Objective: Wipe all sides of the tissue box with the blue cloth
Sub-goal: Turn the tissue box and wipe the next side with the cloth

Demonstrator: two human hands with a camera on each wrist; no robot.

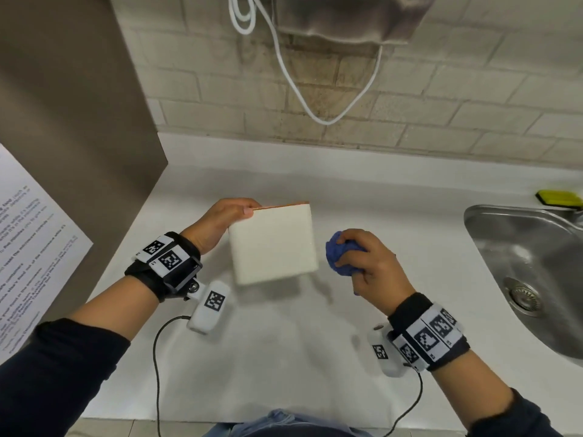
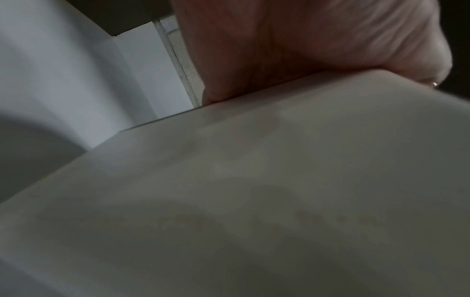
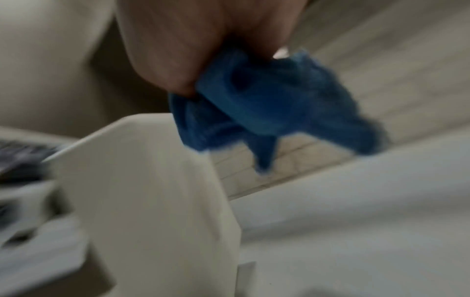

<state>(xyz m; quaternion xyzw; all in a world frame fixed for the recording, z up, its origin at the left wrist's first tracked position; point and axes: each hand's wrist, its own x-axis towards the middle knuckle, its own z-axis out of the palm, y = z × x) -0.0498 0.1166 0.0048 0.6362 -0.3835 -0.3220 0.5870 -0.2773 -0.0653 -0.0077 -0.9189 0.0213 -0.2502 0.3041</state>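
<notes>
The white tissue box (image 1: 273,244) hangs tilted above the counter, a plain white face toward me and an orange edge along its far top. My left hand (image 1: 220,223) grips its upper left corner, thumb on the near face. In the left wrist view the box (image 2: 254,191) fills most of the picture under my palm (image 2: 292,46). My right hand (image 1: 367,263) holds the bunched blue cloth (image 1: 339,253) just right of the box, a small gap between them. The right wrist view is blurred: blue cloth (image 3: 267,102) beside the box (image 3: 152,191).
The white counter (image 1: 284,342) spreads below. A steel sink (image 1: 533,279) lies at the right, with a yellow-green sponge (image 1: 560,198) behind it. A brown cabinet side (image 1: 72,121) and a printed notice (image 1: 28,247) stand left. A white cable (image 1: 299,89) hangs on the tiled wall.
</notes>
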